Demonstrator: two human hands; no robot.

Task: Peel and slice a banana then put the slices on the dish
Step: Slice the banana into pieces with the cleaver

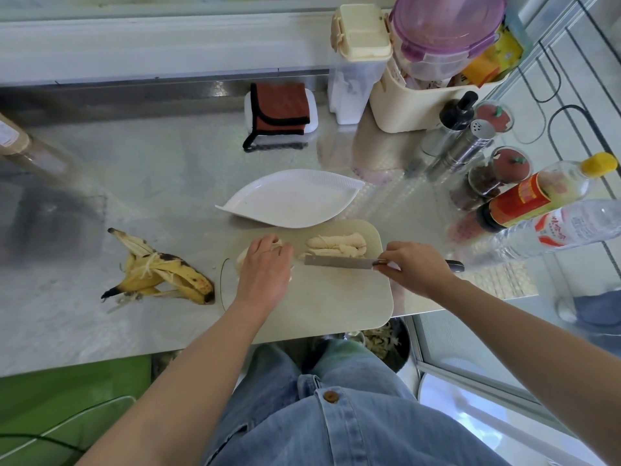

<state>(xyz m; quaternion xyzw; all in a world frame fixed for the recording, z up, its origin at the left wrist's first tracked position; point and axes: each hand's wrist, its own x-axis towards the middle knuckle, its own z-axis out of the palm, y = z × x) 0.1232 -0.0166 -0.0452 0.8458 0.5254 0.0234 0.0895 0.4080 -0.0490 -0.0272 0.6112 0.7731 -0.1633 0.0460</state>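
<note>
Steel worktop [161,183], peel [161,274] lying front-left; on the cutting board [336,297] at its front edge the left hand [265,270] curls its fingers over a banana piece [242,256], dish [292,200] just behind. The knife [336,262] sits close to those fingertips, cut pieces [336,247] beyond, handle gripped by the right hand [413,267]; if the soft fruit slides, the blade could nick a finger.

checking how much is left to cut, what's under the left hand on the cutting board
A pale piece of peeled banana shows past the left hand, which holds it down on the cutting board. How long it is cannot be seen; the hand covers most of it.
</note>
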